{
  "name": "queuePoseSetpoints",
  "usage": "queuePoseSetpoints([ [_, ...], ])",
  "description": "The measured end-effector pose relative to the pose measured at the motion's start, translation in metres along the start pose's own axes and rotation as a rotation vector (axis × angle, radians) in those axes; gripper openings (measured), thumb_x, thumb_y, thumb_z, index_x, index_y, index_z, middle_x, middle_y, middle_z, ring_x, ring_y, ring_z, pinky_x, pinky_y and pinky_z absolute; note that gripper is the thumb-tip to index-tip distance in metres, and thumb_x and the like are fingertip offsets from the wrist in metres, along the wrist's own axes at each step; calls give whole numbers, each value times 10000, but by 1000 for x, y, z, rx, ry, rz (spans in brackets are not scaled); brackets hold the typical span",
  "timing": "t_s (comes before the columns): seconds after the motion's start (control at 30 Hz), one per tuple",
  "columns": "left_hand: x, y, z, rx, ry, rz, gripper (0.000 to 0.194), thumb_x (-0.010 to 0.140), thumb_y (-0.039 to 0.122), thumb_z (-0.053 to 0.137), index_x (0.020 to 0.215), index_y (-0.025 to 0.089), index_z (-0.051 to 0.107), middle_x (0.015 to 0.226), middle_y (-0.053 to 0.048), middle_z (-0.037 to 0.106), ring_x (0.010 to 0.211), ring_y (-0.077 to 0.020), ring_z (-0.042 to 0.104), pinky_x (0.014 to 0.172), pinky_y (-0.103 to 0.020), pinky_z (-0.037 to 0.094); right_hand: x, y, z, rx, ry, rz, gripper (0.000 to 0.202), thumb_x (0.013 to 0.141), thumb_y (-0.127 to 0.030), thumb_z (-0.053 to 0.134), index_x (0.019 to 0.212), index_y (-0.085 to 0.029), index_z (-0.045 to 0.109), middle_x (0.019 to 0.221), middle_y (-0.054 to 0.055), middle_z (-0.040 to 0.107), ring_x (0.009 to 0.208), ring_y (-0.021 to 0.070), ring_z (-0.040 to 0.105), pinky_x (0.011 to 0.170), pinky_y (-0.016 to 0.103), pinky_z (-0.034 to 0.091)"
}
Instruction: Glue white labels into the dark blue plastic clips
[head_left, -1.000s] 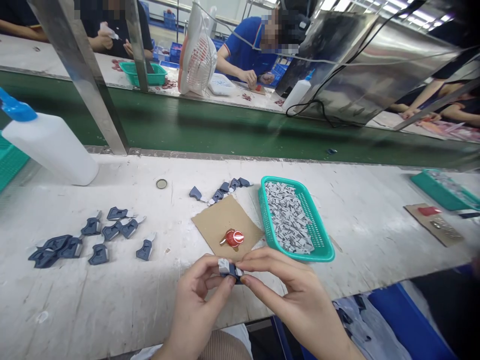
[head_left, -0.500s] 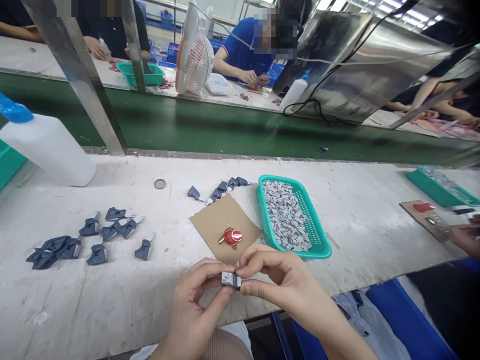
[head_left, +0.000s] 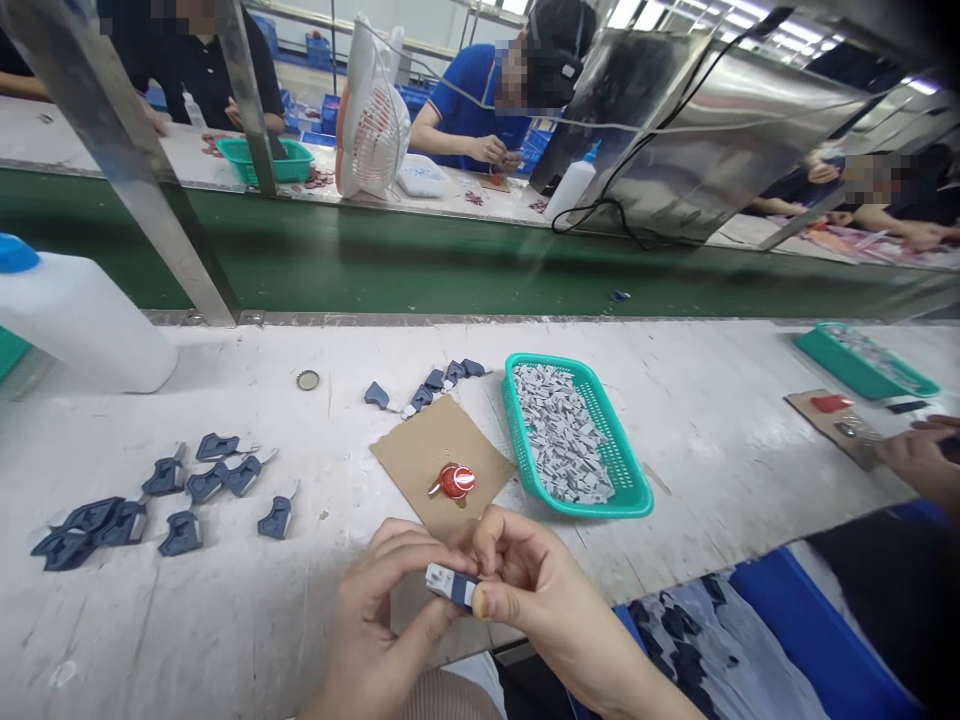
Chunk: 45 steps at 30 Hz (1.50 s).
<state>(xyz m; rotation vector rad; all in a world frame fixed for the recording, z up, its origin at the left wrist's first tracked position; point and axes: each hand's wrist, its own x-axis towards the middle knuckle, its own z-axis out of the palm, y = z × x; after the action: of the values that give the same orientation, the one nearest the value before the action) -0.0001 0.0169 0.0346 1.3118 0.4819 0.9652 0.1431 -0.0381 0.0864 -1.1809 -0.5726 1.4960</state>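
A worker's left hand (head_left: 394, 605) and right hand (head_left: 529, 590) pinch a small dark blue and pale grey part (head_left: 451, 587) between fingers and thumbs, just above the near edge of a scuffed white worktop (head_left: 247, 590). Beyond the hands lies a square of brown cardboard (head_left: 420, 450) bearing a glossy red blob (head_left: 456, 481). Just to its right, a green basket (head_left: 639, 492) holds a heap of small grey pieces (head_left: 559, 430). More dark blue parts (head_left: 180, 532) are scattered on the left of the worktop, and a short row of them (head_left: 435, 380) sits behind the cardboard. A bottle cap (head_left: 307, 380) lies near a white bottle (head_left: 90, 320) with a blue top. Across a green strip (head_left: 375, 260), a person in a blue shirt (head_left: 469, 90) bends over another surface.
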Motion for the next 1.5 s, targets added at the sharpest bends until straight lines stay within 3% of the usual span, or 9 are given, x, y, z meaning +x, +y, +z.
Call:
queuePoseSetpoints([
  [0.13, 9, 7, -4, -119, 122, -244, 137, 868, 323, 683, 967, 260, 754, 893, -35, 725, 862, -189, 646, 821, -292, 494, 7, -17, -27, -365, -28, -160, 330, 817, -519, 710, 823, -195, 650, 855, 42, 678, 724, 157, 633, 679, 280, 527],
  [0.27, 20, 7, -32, -269, 279, -573, 354, 887, 436, 616, 1136, 189, 666, 918, -51, 675, 645, -140, 619, 544, -241, 477, 23, -47, -90, -1087, 597, -380, 264, 899, -436, 581, 959, -205, 695, 990, 83, 720, 875, 220, 661, 763, 330, 521],
  [0.33, 22, 3, -48, -144, 302, -588, 423, 848, 435, 663, 1167, 160, 628, 916, -47, 654, 581, -109, 561, 467, -214, 422, 36, -57, -123, -1302, 775, -368, 279, 886, -392, 549, 998, -177, 688, 1018, 111, 723, 803, 231, 659, 736, 358, 518],
  [0.5, 16, -7, -76, 588, 199, -472, 529, 931, 460, 501, 1371, 170, 468, 1129, -133, 701, 767, -207, 668, 665, -326, 536, 68, -62, -162, -1476, 768, -313, 239, 829, -350, 590, 929, -162, 698, 915, 117, 724, 738, 252, 633, 725, 389, 487],
  [0.7, 14, -8, -90, 1388, 105, -217, 482, 987, 311, 307, 1405, 124, 458, 1362, -183, 612, 1193, -356, 623, 778, -444, 570, 80, -62, -157, -1627, 708, -312, 163, 834, -237, 536, 898, -170, 671, 910, 118, 685, 794, 267, 628, 704, 363, 463],
  [0.93, 26, 13, -88, 1551, 68, -248, 374, 975, 364, 416, 1266, 201, 585, 1393, -99, 590, 721, -236, 728, 467, -315, 490, 78, -67, -158, -1575, 689, -286, 241, 789, -164, 535, 946, -132, 715, 935, 151, 690, 848, 307, 654, 765, 414, 492],
  [1.07, 55, 23, -77, 1481, 110, -111, 336, 973, 364, 434, 1213, 210, 611, 1263, -103, 627, 730, -219, 690, 498, -293, 459, 63, -68, -152, -1382, 643, -278, 290, 824, -228, 536, 1008, -140, 742, 990, 131, 735, 855, 282, 702, 782, 402, 549],
  [1.27, 126, 2, -66, 1270, -222, -5, 399, 933, 203, 442, 1316, 197, 553, 1419, -147, 493, 1165, -348, 552, 926, -494, 477, 26, -58, -122, -978, 460, -191, 330, 827, -453, 658, 964, -166, 750, 879, 105, 784, 823, 287, 753, 729, 379, 628],
  [1.5, 155, -19, -73, 974, -313, -33, 161, 857, 202, 537, 892, 211, 695, 1008, -94, 666, 1003, -303, 575, 949, -463, 434, 10, -38, -111, -793, 445, -256, 417, 709, -575, 767, 812, -172, 745, 859, 116, 773, 803, 274, 739, 728, 372, 624],
])
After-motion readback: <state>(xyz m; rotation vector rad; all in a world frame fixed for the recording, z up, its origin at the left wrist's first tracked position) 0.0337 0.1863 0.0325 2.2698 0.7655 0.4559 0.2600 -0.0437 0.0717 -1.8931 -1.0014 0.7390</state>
